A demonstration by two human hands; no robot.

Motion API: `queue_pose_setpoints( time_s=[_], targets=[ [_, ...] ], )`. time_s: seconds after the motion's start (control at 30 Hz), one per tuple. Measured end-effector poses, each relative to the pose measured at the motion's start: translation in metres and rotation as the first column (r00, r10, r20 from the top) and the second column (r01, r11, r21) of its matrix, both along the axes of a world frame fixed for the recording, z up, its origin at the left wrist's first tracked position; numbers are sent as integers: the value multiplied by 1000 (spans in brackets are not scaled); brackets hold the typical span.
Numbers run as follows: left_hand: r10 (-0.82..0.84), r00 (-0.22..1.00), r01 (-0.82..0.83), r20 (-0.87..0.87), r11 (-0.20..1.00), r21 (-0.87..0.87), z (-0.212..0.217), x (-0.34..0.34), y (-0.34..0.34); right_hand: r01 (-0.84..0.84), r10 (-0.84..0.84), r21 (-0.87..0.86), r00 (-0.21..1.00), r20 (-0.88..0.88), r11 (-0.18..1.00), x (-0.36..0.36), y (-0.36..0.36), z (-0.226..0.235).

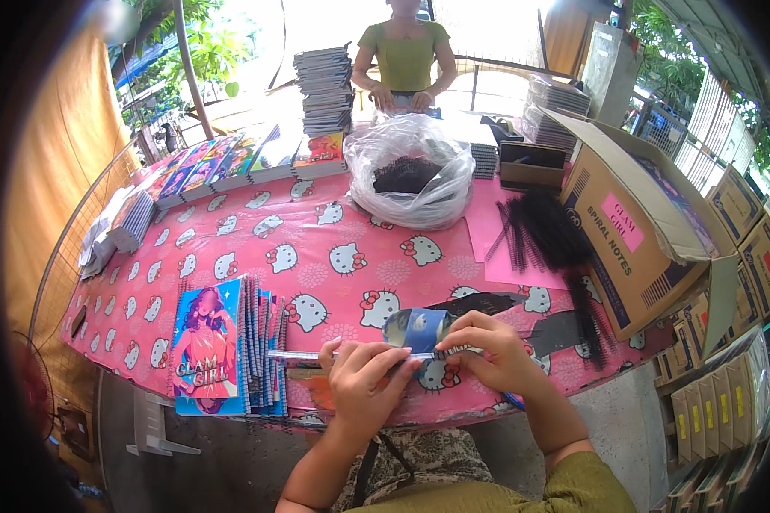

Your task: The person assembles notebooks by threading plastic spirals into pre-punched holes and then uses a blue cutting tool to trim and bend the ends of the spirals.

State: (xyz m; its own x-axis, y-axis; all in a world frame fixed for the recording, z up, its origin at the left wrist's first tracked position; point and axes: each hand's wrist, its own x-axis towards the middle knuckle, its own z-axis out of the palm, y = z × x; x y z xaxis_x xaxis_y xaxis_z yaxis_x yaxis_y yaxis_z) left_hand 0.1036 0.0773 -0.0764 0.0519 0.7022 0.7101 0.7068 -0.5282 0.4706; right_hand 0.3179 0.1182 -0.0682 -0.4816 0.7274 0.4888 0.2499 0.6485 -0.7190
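Observation:
Both hands hold a spiral notebook (295,355) edge-on above the table's near edge, its bound edge turned up. My left hand (364,380) grips it near the middle, fingers bent over the edge. At its right end, my right hand (492,350) pinches the binding between thumb and fingers; the fingertips partly hide the coil. Just beyond the hands sits a rounded blue piece (415,327) with a pale figure, its kind unclear. Left of my left hand lies a stack of spiral notebooks (205,342) with a bright illustrated cover on top.
Loose black coils (547,235) lie at right beside an open cardboard box (633,231). A clear plastic bag (372,192) holds more coils. Notebook rows (201,171) and a tall stack (323,90) line the far side, where another person (405,56) stands. The tablecloth (231,224) is pink.

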Motion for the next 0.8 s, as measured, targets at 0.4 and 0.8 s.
queue_pose_setpoints(
  time_s=[0.4, 0.8],
  targets=[
    [-7, 1000, 7, 17, 1000, -23, -4, -7, -3, 153, -215, 266, 950, 225, 952, -29, -14, 12],
    [-50, 994, 56, 96, 997, -60, -12, -8, -9, 165, -246, 363, 951, 189, 917, -38, -18, 11]
  ],
)
